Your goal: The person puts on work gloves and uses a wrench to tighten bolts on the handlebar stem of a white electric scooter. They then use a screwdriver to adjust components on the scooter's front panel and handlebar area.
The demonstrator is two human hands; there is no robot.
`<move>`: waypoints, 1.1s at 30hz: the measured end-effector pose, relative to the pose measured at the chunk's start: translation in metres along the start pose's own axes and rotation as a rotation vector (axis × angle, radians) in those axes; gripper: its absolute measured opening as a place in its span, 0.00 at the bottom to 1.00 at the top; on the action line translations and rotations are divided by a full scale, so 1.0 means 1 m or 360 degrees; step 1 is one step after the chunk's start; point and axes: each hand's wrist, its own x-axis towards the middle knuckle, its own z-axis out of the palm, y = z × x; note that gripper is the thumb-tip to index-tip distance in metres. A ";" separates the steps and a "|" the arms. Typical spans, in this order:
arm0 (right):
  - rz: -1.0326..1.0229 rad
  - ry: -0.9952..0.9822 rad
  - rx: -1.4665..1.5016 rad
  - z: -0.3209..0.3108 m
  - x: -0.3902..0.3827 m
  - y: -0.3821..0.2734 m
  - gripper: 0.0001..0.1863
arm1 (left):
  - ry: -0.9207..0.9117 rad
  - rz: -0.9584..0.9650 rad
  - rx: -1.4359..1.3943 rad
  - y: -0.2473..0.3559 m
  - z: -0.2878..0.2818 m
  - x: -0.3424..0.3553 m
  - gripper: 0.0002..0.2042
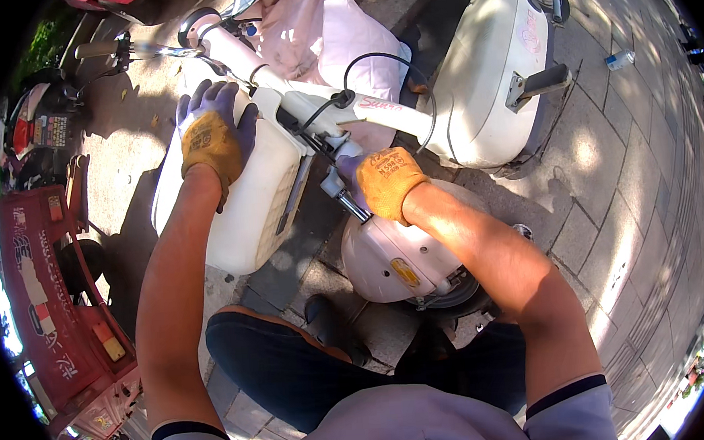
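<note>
A white scooter lies tipped over in front of me. On its white plastic front panel rests my left hand, in a yellow-and-purple work glove, fingers spread. My right hand, gloved alike, is closed around the upper part of the front fork; its fingertips are partly hidden. Below that hand sits the pale pink front fender, with the dark wheel partly under it. Past both hands runs the white frame tube, and a black cable loops over it.
A handlebar grip sticks out at the upper left. Beyond the frame lies a pink quilted cover. The white rear body carries a black footrest. A red cart stands left; a small packet lies on the paving.
</note>
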 end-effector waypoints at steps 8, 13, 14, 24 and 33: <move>0.0038 -0.0001 -0.0420 0.014 0.021 0.032 0.08 | 0.0105 -0.0105 -0.0133 0.007 0.004 0.000 0.17; 0.0132 0.0022 -0.0138 0.013 0.015 0.008 0.09 | 0.0240 -0.0075 -0.0175 0.002 0.014 -0.006 0.16; 0.0199 -0.0044 -0.0111 0.009 0.017 0.006 0.09 | 0.0261 -0.0061 -0.0195 0.002 0.014 -0.005 0.16; -0.0110 -0.0141 -0.0054 -0.028 0.023 -0.018 0.09 | 0.0241 -0.0037 -0.0216 -0.013 0.018 -0.017 0.15; 0.0056 0.0297 0.0166 0.013 0.063 -0.019 0.08 | 0.0319 -0.0041 -0.0311 -0.004 0.019 -0.006 0.14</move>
